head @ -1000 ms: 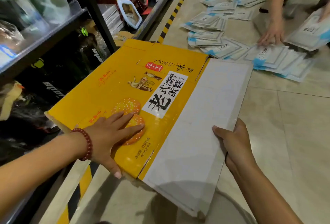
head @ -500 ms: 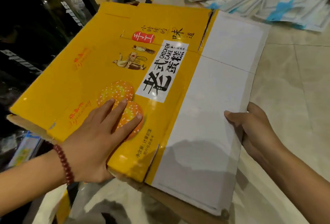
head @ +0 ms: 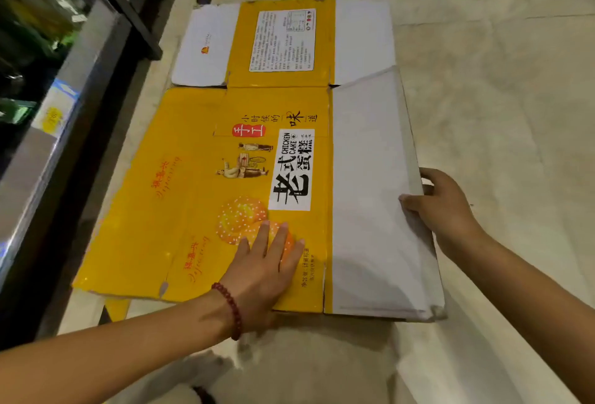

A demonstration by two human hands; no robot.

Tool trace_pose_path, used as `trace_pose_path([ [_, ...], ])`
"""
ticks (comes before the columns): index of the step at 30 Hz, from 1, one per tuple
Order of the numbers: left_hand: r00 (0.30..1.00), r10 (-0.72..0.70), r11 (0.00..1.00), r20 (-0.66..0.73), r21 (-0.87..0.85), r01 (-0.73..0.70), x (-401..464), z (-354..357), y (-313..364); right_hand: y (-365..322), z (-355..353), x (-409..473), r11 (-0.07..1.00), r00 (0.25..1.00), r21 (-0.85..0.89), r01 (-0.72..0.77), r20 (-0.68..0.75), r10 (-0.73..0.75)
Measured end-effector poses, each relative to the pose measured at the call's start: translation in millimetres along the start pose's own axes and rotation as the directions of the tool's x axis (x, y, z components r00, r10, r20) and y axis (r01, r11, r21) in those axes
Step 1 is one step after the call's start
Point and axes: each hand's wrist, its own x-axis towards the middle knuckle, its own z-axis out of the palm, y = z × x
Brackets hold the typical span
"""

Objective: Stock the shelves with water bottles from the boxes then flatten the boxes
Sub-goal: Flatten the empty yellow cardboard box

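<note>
printed words on the flattened yellow and white cardboard box [head: 199, 197] on the floor

a white label panel [head: 292, 170] on the yellow face reads "chicken cake" in small black latin letters beside large black chinese characters 老式蛋糕. above it a red seal-shaped patch [head: 248, 130] carries 手工, and a line of black characters next to it reads 小时候的味道. orange script, chinese over cursive latin lettering too small to make out, stands twice on the left yellow panels [head: 167, 175]. the far yellow flap bears a white information label [head: 282, 40] with fine print that cannot be read. a small orange logo [head: 205, 49] sits on the far white flap, its wording illegible.
</note>
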Motion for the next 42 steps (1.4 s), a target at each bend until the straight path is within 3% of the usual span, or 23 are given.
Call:
trace_pose_path([
  [5,0.999,0.050,0.995,0.005,-0.084,-0.049,8.8,10.1,-2.9,20.5,-5.2,-14.3,0.995,0.999,-0.094,-0.042,-0.002,0.042],
  [8,0.997,0.058,0.972,-0.050,-0.226,-0.068,11.4,13.9,-24.7,32.4,-2.6,-15.4,0.990,0.999,-0.136,-0.047,-0.026,0.044],
  [11,0.981,-0.135,0.947,-0.140,-0.310,0.086,8.2,25.4,-62.4,44.4,3.0,-13.2,0.984,0.996,-0.158,-0.079,-0.062,0.070],
  [13,0.922,-0.337,0.889,-0.190,-0.387,0.245,3.7,39.8,-94.7,50.8,9.2,-11.0,0.973,0.993,-0.210,-0.091,-0.087,0.074],
  [16,0.764,-0.631,0.707,-0.133,-0.505,0.496,-5.3,59.4,-147.8,55.2,19.9,-9.0,0.950,0.993,-0.300,-0.083,-0.100,0.055],
  [18,0.657,-0.754,0.540,-0.002,-0.572,0.617,-12.5,66.5,-172.1,59.8,23.4,-5.2,0.930,0.994,-0.360,-0.075,-0.095,0.044],
  [22,0.486,-0.839,0.206,0.244,-0.685,0.699,-25.5,66.3,-184.5,54.0,20.6,-4.0,0.933,0.991,-0.347,-0.094,-0.120,0.055],
  [24,0.450,-0.838,0.138,0.309,-0.678,0.722,-28.3,66.5,-187.7,53.8,18.5,-5.1,0.957,0.991,-0.268,-0.110,-0.103,0.085],
  [30,0.471,-0.813,0.093,0.342,-0.722,0.686,-31.7,64.1,-200.5,65.7,15.8,-6.5,0.985,0.997,-0.158,-0.076,-0.035,0.071],
  [34,0.461,-0.837,0.012,0.295,-0.833,0.554,-38.6,52.7,-198.7,61.3,13.8,-5.0,0.989,0.997,-0.133,-0.059,-0.060,0.051],
  [38,0.518,-0.823,0.058,0.234,-0.872,0.487,-55.7,24.4,-193.5,39.8,23.1,-26.8,0.966,0.990,-0.260,0.001,-0.137,-0.038],
  [42,0.627,-0.749,0.139,0.214,-0.875,0.464,-77.2,-20.1,-174.3,-5.3,31.1,-59.6,0.892,0.994,-0.445,0.075,-0.035,-0.101],
])
